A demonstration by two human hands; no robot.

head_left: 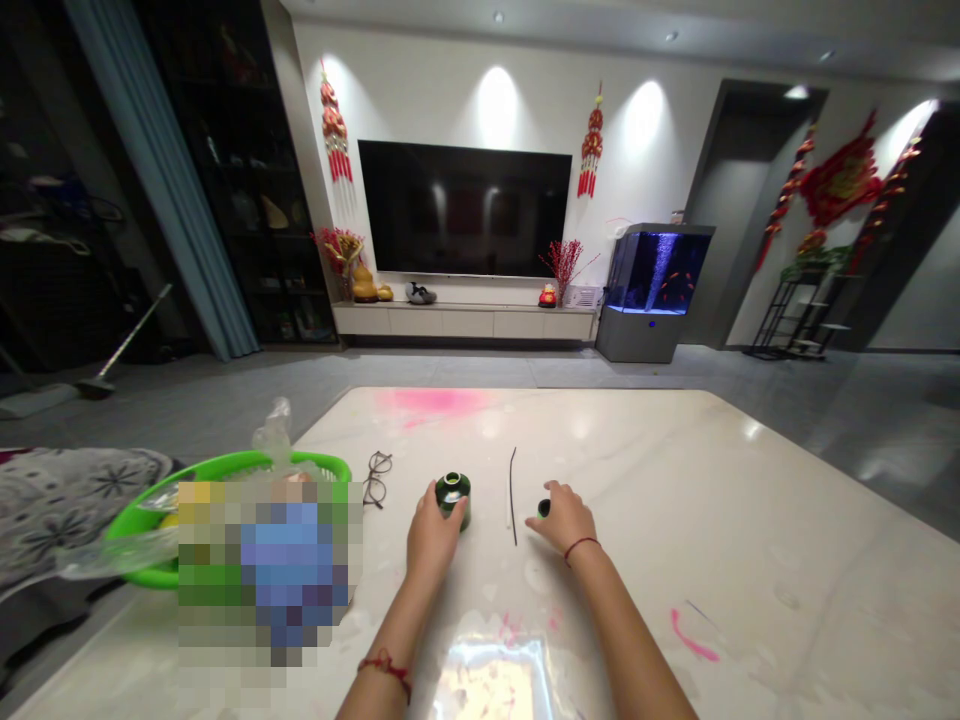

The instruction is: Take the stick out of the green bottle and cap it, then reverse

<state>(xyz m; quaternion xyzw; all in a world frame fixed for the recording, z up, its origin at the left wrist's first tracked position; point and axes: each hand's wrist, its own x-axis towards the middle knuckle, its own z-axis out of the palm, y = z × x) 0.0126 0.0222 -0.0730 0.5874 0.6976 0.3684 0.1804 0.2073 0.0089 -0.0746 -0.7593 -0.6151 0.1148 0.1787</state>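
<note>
A dark green bottle [454,498] with an open mouth stands upright on the pale table. Fingers and thumb of my left hand [436,530] are wrapped round its sides. To the right, my right hand [566,516] holds a small dark cap [544,509] between thumb and fingers, low at the tabletop. Between the two hands lies a thin black stick [513,495], with a short whitish piece close beside it. A pair of glasses [376,480] rests left of the bottle.
A green basket [341,466] with plastic bags stands at the table's left; part of it is pixelated. Pink stains mark the marble-patterned table [637,450]. Beyond are a television [465,210], a low cabinet [465,322] and a fish tank [656,275].
</note>
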